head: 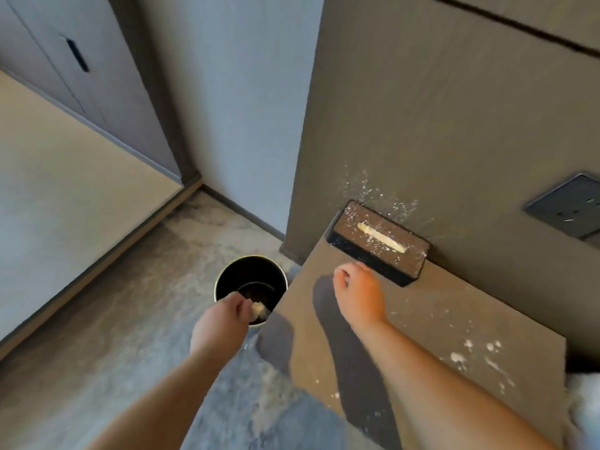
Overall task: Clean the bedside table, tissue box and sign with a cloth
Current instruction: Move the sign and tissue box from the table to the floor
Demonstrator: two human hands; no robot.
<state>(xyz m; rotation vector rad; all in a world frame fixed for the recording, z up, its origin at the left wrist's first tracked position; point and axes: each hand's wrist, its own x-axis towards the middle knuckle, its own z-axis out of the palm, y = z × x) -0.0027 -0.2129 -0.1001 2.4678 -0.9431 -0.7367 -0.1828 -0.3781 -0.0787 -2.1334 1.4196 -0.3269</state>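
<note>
while left hand (pixel 224 315) pinches scrap, right hand (pixel 358 292) curls.

The left hand (pixel 224 315) holds a small pale scrap (pixel 258 309) over a round black bin (pixel 250 289) on the floor. The right hand (pixel 357 292) is curled above the bedside table (pixel 422 336), near the tissue box (pixel 378 241). White specks (pixel 467 352) dot both.
</note>
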